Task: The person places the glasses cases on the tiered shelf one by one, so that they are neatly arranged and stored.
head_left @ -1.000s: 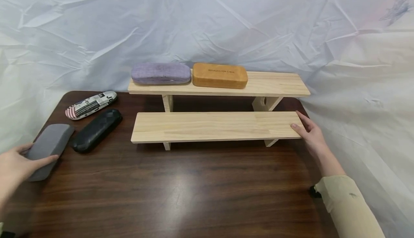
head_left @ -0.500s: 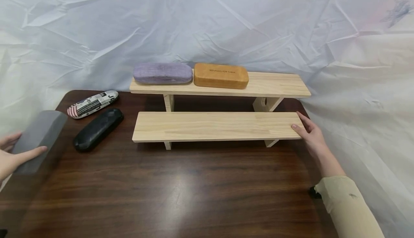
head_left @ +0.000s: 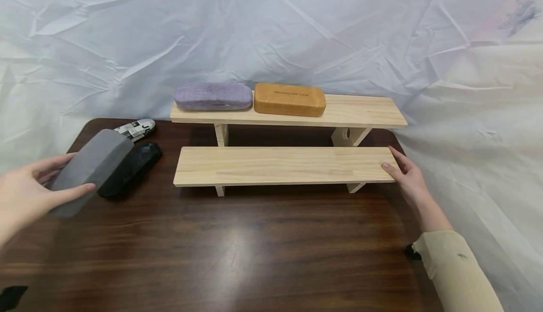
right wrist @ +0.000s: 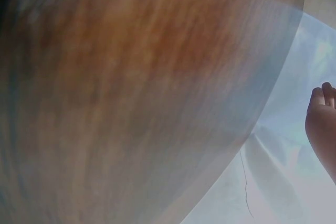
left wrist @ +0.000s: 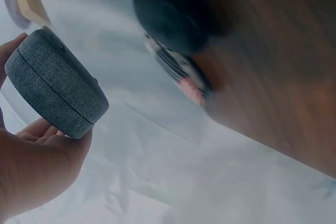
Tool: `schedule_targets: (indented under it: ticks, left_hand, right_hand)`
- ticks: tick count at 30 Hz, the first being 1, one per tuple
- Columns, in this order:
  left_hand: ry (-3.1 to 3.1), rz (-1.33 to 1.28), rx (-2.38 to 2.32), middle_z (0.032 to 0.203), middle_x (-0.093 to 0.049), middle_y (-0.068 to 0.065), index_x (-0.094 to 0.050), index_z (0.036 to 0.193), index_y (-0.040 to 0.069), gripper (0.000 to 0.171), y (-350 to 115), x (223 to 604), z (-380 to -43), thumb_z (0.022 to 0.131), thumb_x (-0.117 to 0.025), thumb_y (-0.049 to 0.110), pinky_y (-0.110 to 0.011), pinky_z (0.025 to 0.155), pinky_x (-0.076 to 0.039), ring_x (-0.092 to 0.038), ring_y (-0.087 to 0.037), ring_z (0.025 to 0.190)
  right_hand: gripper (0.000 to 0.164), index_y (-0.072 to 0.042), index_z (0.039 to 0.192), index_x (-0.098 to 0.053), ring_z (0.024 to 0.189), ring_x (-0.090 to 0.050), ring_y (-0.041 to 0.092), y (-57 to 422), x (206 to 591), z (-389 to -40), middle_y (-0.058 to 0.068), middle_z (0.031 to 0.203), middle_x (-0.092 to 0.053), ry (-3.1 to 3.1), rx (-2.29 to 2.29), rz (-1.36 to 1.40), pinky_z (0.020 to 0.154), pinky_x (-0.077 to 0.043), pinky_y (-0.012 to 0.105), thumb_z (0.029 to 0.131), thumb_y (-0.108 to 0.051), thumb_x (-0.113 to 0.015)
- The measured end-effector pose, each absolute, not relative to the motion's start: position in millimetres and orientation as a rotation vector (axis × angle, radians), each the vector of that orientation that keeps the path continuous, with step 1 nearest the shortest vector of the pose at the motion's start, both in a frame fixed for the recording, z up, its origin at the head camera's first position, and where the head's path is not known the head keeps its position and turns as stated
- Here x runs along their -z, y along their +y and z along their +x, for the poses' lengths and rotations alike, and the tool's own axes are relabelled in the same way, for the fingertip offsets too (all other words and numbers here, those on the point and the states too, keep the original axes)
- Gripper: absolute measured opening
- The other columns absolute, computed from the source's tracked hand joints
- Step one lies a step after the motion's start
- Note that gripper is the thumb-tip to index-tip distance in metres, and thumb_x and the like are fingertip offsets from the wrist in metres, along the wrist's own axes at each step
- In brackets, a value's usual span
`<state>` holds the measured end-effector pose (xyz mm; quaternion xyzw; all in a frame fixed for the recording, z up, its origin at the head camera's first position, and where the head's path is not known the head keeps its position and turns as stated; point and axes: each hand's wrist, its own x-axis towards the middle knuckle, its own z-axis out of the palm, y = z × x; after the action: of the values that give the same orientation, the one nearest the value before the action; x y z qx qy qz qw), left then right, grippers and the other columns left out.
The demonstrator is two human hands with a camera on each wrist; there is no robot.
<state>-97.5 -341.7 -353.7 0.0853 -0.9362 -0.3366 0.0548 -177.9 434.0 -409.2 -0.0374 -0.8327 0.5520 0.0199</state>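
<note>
My left hand [head_left: 31, 187] holds a grey eyeglass case [head_left: 95, 163] between thumb and fingers, raised over the table's left side. The left wrist view shows the case's fabric end [left wrist: 58, 82] and its seam. In the head view it overlaps a black glasses case [head_left: 137, 166] and partly hides a newsprint-patterned case [head_left: 137, 129]. My right hand [head_left: 409, 177] grips the right end of the lower board of a two-tier wooden shelf [head_left: 275, 166], thumb on top. On the upper board, a purple case [head_left: 212, 96] and a tan case [head_left: 290, 99] sit side by side.
The dark wooden table [head_left: 254, 250] spreads in front of the shelf. A wrinkled white sheet [head_left: 297, 29] hangs behind and along both sides. To the right of the tan case, the upper board [head_left: 365, 109] shows bare wood.
My left hand first drew the grey case a little left, then carried it right and up until it overlapped the black and patterned cases. My right hand stayed on the shelf end.
</note>
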Motion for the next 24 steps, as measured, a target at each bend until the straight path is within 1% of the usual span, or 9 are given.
schedule_targets:
  ticks: [1, 2, 3, 5, 6, 7, 12, 19, 24]
  left_hand:
    - [-2.856, 0.228, 0.996, 0.156, -0.046, -0.032, -0.046, 0.161, 0.009, 0.087, -337, 350, -98, 0.089, -0.087, 0.036, 0.008, 0.073, -0.026, -0.038, 0.034, 0.125]
    - [-2.863, 0.186, 0.965, 0.152, -0.051, -0.031, -0.051, 0.159, 0.010, 0.087, -332, 348, -99, 0.086, -0.090, 0.037, 0.007, 0.070, -0.025, -0.034, 0.043, 0.107]
    - [-2.863, 0.140, 0.948, 0.147, -0.054, -0.030, -0.054, 0.156, 0.010, 0.087, -328, 345, -100, 0.083, -0.093, 0.037, 0.006, 0.070, -0.025, -0.029, 0.045, 0.091]
    - [-2.870, 0.056, 0.923, 0.140, -0.059, -0.030, -0.059, 0.152, 0.008, 0.087, -318, 340, -101, 0.078, -0.095, 0.036, 0.006, 0.071, -0.024, -0.029, 0.047, 0.088]
    - [-2.877, 0.027, 0.897, 0.137, -0.060, -0.029, -0.060, 0.150, 0.009, 0.087, -313, 338, -101, 0.077, -0.096, 0.037, 0.002, 0.071, -0.027, -0.028, 0.048, 0.088]
    - [-2.885, -0.008, 0.881, 0.136, -0.060, -0.033, -0.061, 0.149, 0.007, 0.088, -307, 335, -102, 0.076, -0.097, 0.037, 0.000, 0.071, -0.027, -0.026, 0.048, 0.089]
    - [-2.886, -0.149, 0.867, 0.127, -0.071, -0.032, -0.067, 0.144, 0.013, 0.082, -278, 324, -105, 0.072, -0.100, 0.034, -0.011, 0.069, -0.034, -0.038, 0.039, 0.089]
    - [-2.813, -0.353, 0.902, 0.118, -0.077, -0.025, -0.070, 0.139, 0.012, 0.078, -240, 317, -117, 0.068, -0.101, 0.026, -0.007, 0.068, -0.038, -0.049, 0.023, 0.084]
    - [-2.792, -0.500, 0.838, 0.115, -0.079, -0.015, -0.071, 0.138, 0.012, 0.077, -214, 310, -126, 0.069, -0.101, 0.029, -0.012, 0.070, -0.043, -0.060, 0.001, 0.083]
  right_hand:
    - [0.074, -0.010, 0.170, -0.025, 0.123, -0.048, -0.003, 435, 410, -178, 0.028, 0.174, -0.018, -2.589, -1.704, -0.112, 0.090, -0.045, 0.001, 0.108, -0.020, -0.064]
    - [0.074, -0.009, 0.169, -0.025, 0.123, -0.048, -0.003, 435, 410, -178, 0.028, 0.175, -0.018, -2.583, -1.711, -0.110, 0.089, -0.046, 0.001, 0.107, -0.019, -0.065]
    - [0.074, -0.010, 0.169, -0.025, 0.122, -0.048, -0.003, 435, 410, -178, 0.028, 0.175, -0.018, -2.582, -1.713, -0.108, 0.089, -0.046, 0.001, 0.107, -0.019, -0.064]
    - [0.074, -0.009, 0.169, -0.025, 0.121, -0.048, -0.004, 436, 411, -178, 0.028, 0.174, -0.019, -2.580, -1.714, -0.102, 0.089, -0.046, 0.002, 0.107, -0.018, -0.065]
    - [0.074, -0.009, 0.169, -0.025, 0.121, -0.049, -0.004, 436, 411, -178, 0.027, 0.174, -0.019, -2.574, -1.723, -0.102, 0.089, -0.047, 0.002, 0.107, -0.018, -0.065]
    - [0.074, -0.009, 0.169, -0.025, 0.120, -0.049, -0.005, 436, 411, -177, 0.027, 0.174, -0.020, -2.571, -1.726, -0.101, 0.089, -0.047, 0.002, 0.107, -0.018, -0.065]
    - [0.073, -0.010, 0.169, -0.027, 0.116, -0.050, -0.006, 436, 411, -177, 0.026, 0.173, -0.023, -2.566, -1.719, -0.100, 0.088, -0.048, 0.002, 0.107, -0.018, -0.066]
    - [0.072, -0.010, 0.168, -0.030, 0.112, -0.053, -0.009, 436, 411, -177, 0.019, 0.167, -0.036, -2.522, -1.744, -0.070, 0.087, -0.048, 0.003, 0.106, -0.014, -0.066]
    - [0.072, -0.010, 0.168, -0.030, 0.112, -0.053, -0.009, 436, 411, -178, 0.017, 0.167, -0.036, -2.521, -1.742, -0.072, 0.087, -0.048, 0.003, 0.106, -0.014, -0.066]
